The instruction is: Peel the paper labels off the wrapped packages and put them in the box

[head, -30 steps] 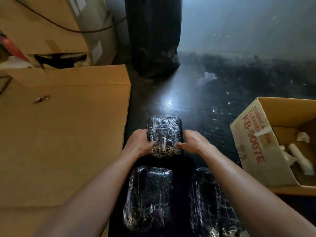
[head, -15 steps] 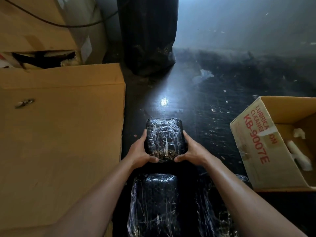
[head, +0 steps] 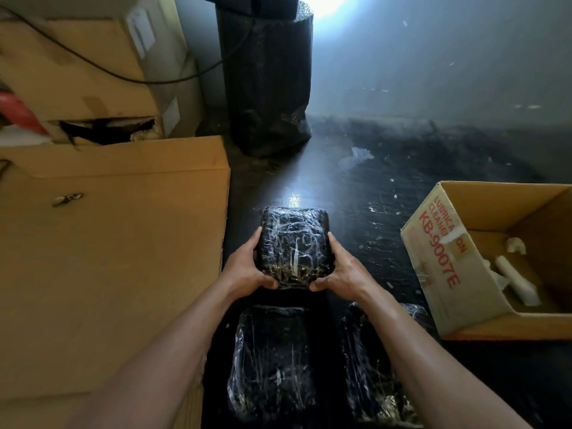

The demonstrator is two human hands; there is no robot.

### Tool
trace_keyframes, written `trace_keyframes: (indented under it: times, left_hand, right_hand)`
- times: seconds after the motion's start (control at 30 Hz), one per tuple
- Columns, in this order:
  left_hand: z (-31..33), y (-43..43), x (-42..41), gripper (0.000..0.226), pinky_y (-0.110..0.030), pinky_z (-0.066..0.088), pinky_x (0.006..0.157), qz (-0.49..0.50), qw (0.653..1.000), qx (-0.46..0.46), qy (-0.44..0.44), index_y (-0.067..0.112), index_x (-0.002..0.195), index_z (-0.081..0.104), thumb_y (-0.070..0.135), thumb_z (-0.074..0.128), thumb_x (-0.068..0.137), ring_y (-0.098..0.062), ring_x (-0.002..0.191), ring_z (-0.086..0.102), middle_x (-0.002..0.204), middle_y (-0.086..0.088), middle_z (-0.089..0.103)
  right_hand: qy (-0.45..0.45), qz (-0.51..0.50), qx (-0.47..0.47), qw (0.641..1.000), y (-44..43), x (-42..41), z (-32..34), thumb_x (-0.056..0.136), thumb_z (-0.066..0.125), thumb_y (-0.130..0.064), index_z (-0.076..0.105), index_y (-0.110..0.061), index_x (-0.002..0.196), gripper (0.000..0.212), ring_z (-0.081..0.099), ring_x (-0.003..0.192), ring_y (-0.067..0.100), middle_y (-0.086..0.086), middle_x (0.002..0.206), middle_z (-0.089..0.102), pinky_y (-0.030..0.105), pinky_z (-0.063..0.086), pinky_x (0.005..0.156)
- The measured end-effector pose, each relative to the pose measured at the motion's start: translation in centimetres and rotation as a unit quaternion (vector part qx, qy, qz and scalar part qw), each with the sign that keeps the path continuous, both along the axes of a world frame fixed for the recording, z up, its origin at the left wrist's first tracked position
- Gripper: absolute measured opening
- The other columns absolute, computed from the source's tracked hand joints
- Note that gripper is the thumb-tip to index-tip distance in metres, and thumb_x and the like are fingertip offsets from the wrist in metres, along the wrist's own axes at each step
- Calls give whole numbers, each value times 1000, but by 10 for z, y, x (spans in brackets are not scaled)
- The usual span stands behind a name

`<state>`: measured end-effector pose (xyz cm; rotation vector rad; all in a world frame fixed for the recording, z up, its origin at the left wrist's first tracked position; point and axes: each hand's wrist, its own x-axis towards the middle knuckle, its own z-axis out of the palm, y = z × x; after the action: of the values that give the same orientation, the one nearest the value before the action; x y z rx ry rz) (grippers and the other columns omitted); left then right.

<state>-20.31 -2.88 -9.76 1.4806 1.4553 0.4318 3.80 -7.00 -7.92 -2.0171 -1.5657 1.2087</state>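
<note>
One open brown cardboard box with red lettering sits right of the dark floor, holding what appear to be three crumpled white paper scraps. Three black film-wrapped packages are visible: two lying nearest the camera, one clasped between left hand and right hand. Advise turning it to locate any label edge; none visible.

- I see both hands gone from pinching the near edge of the held package to cupping its flanks: left hand, right hand.
- Thumbs now under that near edge.
- Package sits squarer, its top face in fuller view.
</note>
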Motion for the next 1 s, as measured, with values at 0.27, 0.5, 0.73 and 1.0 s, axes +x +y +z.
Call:
trace_keyframes:
  times: [0.27,0.5,0.73,1.0]
  left_hand:
    - [33,-81,-24,140,-43,33,117,-1,1000,8,-7,39,159,14,11,99,51,-22,145,34,161,2,32]
    - [31,-143,-51,144,-52,41,111,0,1000,-27,9,47,157,12,12,98,47,-25,137,46,156,2,41]
    - [13,-179,-63,143,-47,39,113,-13,999,-44,21,48,157,9,16,99,51,-24,140,41,160,3,35]
    - [4,-195,-61,142,-45,41,113,-21,999,-24,37,49,157,4,21,98,55,-25,142,41,161,3,33]
  right_hand:
    - [4,25,17,1000,-78,-25,31,62,96,-23,2,-32,160,136,46,135,21,-1,152,46,40,38,112]
    - [15,41,-4,999,-142,-52,29,68,93,-22,-4,-25,160,134,44,137,23,2,156,40,32,39,103]
    - [17,41,-26,999,-181,-62,15,71,91,-22,-6,-26,160,132,45,135,22,1,155,41,27,36,98]
    - [-34,55,-29,998,-195,-65,10,76,87,-30,-9,-22,159,127,56,125,24,8,147,52,30,45,96]
